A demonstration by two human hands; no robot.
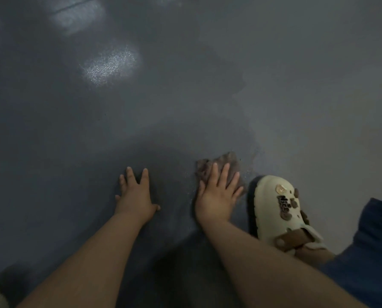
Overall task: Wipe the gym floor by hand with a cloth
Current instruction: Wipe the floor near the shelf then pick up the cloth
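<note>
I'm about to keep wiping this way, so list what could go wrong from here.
1. The left hand is planted flat on the darker, seemingly wet stretch of floor; with weight on it, it might slip.
2. The right hand presses the cloth right beside the cream clog; a stroke to the right could bump the shoe or drag its dirt.
3. The lighter patch to the right looks unwiped and may be missed.

no readable text anywhere — charms on the clog [281, 210] too blurred, no labels
</note>
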